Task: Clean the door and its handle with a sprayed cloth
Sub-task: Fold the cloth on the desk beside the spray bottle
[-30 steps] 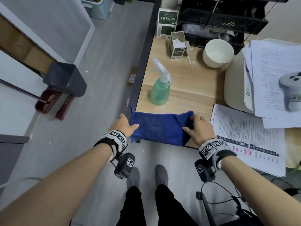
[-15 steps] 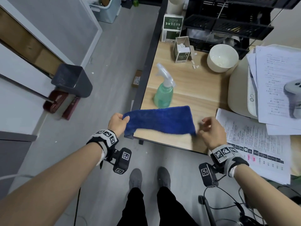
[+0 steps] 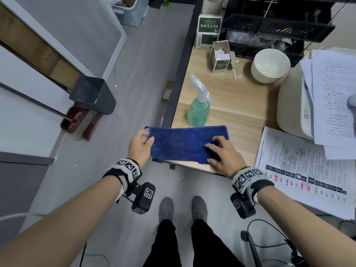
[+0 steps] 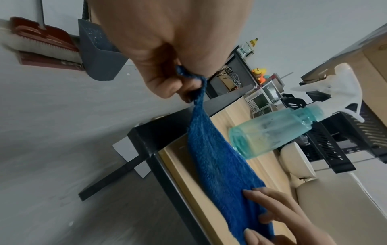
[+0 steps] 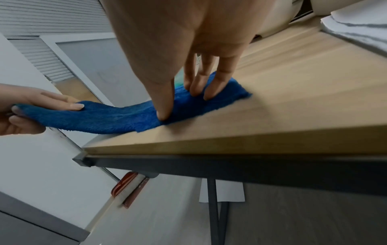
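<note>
A blue cloth [image 3: 183,144] lies folded in a long strip across the near left corner of the wooden desk [image 3: 240,105]. Its left end sticks out past the desk edge. My left hand [image 3: 148,136] pinches that end between thumb and fingers, and the left wrist view shows the cloth [image 4: 209,157] bunched in the left hand [image 4: 182,82]. My right hand [image 3: 213,149] presses straight fingers flat on the cloth's right part, as the right wrist view shows on the cloth [image 5: 104,116]. A green spray bottle [image 3: 198,110] stands upright just behind the cloth. A white-framed frosted panel [image 3: 81,29] stands at the far left; no handle shows.
On the desk are a cream bowl [image 3: 269,66], small boxes [image 3: 219,58], a printer [image 3: 290,105] and printed papers [image 3: 304,170]. A grey dustpan [image 3: 92,93] and a red brush [image 3: 77,120] lean at the left. Cables lie on the floor at the lower right.
The left hand had lifted the cloth off the desk edge while the right hand let go. Now the cloth lies back down in a narrower fold and the right hand presses it.
</note>
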The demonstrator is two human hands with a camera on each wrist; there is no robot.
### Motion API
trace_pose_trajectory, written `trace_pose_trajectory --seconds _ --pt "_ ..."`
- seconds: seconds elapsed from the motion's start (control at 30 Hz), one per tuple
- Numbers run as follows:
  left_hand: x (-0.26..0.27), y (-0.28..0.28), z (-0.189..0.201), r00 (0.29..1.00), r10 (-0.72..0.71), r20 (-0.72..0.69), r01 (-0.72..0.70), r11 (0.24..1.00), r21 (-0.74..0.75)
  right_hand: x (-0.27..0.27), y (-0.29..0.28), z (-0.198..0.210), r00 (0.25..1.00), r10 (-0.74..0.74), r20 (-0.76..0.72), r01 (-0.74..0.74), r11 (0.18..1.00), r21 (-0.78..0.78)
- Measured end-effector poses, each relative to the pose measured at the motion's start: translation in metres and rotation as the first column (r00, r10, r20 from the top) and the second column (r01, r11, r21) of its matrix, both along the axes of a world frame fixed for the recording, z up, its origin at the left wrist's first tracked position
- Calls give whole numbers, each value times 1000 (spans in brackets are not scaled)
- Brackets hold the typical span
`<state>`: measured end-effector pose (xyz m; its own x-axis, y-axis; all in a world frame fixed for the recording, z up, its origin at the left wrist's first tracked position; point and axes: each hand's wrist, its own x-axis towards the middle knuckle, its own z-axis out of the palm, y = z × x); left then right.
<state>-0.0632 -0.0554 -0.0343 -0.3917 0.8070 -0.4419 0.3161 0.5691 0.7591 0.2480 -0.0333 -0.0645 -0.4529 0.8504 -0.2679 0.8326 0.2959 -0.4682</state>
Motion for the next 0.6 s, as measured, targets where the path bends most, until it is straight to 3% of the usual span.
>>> trace_pose_trajectory --seconds 0.13,0.3,0.4,0.6 --pt "15 2 13 997 72 42 -74 996 54 6 1 1 996 -9 -86 3 997 -74" --pt "76 9 31 993 -28 117 5 982 187 23 -4 11 950 -169 -262 162 986 -50" --pt "122 15 34 979 -88 186 51 980 192 41 -8 16 914 -234 -331 233 971 -43" --pt "167 14 29 829 -281 484 295 954 49 83 -11 17 860 -400 -316 404 913 -55"
